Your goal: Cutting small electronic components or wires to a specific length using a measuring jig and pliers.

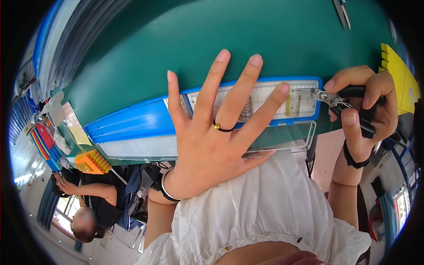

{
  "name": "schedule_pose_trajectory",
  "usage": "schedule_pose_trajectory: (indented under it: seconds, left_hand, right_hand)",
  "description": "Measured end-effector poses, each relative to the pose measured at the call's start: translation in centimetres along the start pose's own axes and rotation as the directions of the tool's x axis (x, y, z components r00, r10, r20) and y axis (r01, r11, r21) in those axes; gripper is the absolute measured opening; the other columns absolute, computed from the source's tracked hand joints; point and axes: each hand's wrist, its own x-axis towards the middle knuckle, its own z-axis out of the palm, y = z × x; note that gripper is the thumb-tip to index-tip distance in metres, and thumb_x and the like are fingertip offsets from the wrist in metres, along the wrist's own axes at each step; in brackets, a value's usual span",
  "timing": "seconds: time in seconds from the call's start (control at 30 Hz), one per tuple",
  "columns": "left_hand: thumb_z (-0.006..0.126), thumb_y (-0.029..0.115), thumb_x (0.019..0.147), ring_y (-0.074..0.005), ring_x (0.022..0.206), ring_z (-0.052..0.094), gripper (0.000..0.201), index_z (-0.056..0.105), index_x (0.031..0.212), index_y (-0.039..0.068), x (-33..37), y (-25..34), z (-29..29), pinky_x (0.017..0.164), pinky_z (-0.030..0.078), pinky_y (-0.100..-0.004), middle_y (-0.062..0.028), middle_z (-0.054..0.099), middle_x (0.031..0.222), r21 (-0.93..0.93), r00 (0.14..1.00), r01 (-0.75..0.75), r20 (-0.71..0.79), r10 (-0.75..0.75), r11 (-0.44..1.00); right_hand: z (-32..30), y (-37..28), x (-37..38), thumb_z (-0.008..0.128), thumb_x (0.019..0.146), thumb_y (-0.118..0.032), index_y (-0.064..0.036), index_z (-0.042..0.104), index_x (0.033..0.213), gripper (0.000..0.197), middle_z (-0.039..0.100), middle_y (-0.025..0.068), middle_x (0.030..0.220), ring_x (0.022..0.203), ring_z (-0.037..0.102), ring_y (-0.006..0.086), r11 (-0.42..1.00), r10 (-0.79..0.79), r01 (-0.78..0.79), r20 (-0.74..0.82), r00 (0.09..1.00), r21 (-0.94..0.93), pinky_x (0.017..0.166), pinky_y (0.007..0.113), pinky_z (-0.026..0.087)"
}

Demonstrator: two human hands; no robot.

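- pliers work at the right end of the tray: the right hand [366, 106] is closed around the black-handled small metal cutting pliers [342, 104], thumb on the near handle, fingers wrapped over the far one.
- pliers tip rests just at the right edge of the blue plastic rectangular tray [132, 121], near the small ribbed translucent yellow part [292, 104].
- left hand [212, 137] is spread wide, fingers fanned, holding nothing; it hovers over the tray, and contact with it cannot be told.
- for a clean grip, advance the tip slowly and squeeze the handles evenly; keep the spread fingers out of the tip's path.
- clear hinged plastic lid [282, 139] lies open on the near side, glossy and thin.
- smooth green table surface [176, 44] carries the tray; it looks matte.
- a second metal tool [342, 13] lies well apart at the far edge.
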Motion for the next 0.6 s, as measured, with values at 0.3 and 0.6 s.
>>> schedule_pose_trajectory:
  seconds: [0.3, 0.6]
  left_hand:
    - [0.087, 0.057, 0.053, -0.0372, 0.147, 0.033, 0.085, 0.066, 0.134, 0.041, -0.24, -0.1, 0.26, 0.116, 0.013, -0.0695, -0.0081, 0.042, 0.157, 0.028, 1.0, 0.005, -0.009, -0.005, 1.0]
    - [0.087, 0.055, 0.051, -0.0378, 0.147, 0.033, 0.085, 0.066, 0.133, 0.042, -0.09, 0.06, 0.22, 0.115, 0.015, -0.0698, -0.0081, 0.042, 0.157, 0.022, 1.0, 0.005, -0.012, -0.005, 1.0]
  right_hand:
    - [0.18, 0.37, -0.03, 0.067, 0.093, -0.017, -0.0083, 0.038, 0.093, 0.03, 0.067, 0.0239, 0.093, 0.075, 0.06, 0.0152, 0.997, -0.075, 0.075, -0.017, 0.997, -0.018, 0.056, 0.021, 0.051]
    - [0.01, 0.2, 0.01, 0.064, 0.094, -0.01, -0.0081, 0.038, 0.092, 0.025, 0.067, 0.024, 0.093, 0.076, 0.06, 0.0161, 0.994, -0.096, 0.095, -0.015, 0.995, -0.054, 0.056, 0.021, 0.05]
